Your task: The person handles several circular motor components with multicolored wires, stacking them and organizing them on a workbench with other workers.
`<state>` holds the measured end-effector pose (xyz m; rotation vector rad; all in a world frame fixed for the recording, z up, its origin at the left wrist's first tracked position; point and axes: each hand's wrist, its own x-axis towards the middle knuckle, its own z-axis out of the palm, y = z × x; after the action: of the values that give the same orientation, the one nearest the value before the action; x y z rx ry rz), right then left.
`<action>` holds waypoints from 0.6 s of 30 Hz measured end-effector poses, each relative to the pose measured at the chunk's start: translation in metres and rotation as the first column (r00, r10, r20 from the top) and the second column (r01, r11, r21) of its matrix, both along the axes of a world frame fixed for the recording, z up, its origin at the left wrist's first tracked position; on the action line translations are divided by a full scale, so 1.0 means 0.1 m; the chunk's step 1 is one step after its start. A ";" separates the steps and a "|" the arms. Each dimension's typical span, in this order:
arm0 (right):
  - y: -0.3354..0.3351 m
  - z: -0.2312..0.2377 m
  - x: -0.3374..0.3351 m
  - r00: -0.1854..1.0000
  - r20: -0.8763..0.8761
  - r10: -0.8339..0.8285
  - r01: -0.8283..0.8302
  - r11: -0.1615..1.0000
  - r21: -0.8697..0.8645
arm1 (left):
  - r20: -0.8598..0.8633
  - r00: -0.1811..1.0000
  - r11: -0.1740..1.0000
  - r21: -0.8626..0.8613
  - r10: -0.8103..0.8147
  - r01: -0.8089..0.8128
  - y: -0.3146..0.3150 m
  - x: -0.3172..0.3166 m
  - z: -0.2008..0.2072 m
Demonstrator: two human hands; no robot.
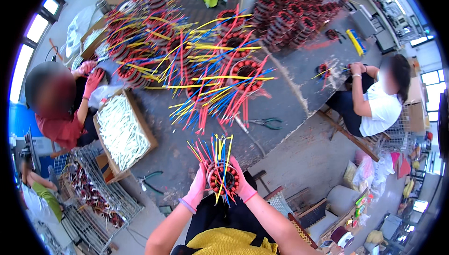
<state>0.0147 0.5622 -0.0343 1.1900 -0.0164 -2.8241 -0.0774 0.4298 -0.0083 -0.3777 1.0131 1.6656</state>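
Squarely between both hands [198, 185] sits the wired stator [223, 179].

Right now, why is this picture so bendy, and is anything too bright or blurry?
Head view: the fisheye lens bends edges near the rim. Head view: white rectangular windowpanes at far left glare. Head view: a smudge hides the head of the co-worker in dark red; the red-and-black ring-shaped coil between the pink-gloved left hand and right hand looks fairly clear.

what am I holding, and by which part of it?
The stator, by opposite sides of its rim: left hand on its left, right hand on its right.
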 end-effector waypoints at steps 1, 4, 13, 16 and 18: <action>0.14 0.36 0.00 0.998 -0.063 -0.022 0.016 0.996 -0.090 | -0.043 0.998 0.998 -0.022 -0.052 0.051 0.11 0.02 0.13; 0.66 0.87 0.03 0.985 -0.168 -0.044 0.011 0.981 -0.193 | -0.259 0.957 0.992 -0.021 -0.128 0.127 0.49 0.15 -0.18; 2.90 0.87 0.19 0.959 -0.242 -0.146 0.123 0.987 -0.107 | -0.306 0.928 0.977 -0.087 -0.211 0.194 3.00 0.21 0.16; 3.64 0.69 -0.01 0.952 -0.292 -0.093 0.059 0.991 -0.123 | -0.399 0.912 0.995 -0.011 -0.092 0.096 3.66 0.13 -0.24; 4.05 0.56 -0.05 0.967 -0.242 -0.081 0.051 0.991 -0.125 | -0.316 0.946 0.997 -0.029 -0.070 0.065 4.07 0.07 -0.16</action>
<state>0.0097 0.9668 0.0216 0.8233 -0.2091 -2.9603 -0.0708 0.8372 -0.0248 -0.0847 1.2641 1.6883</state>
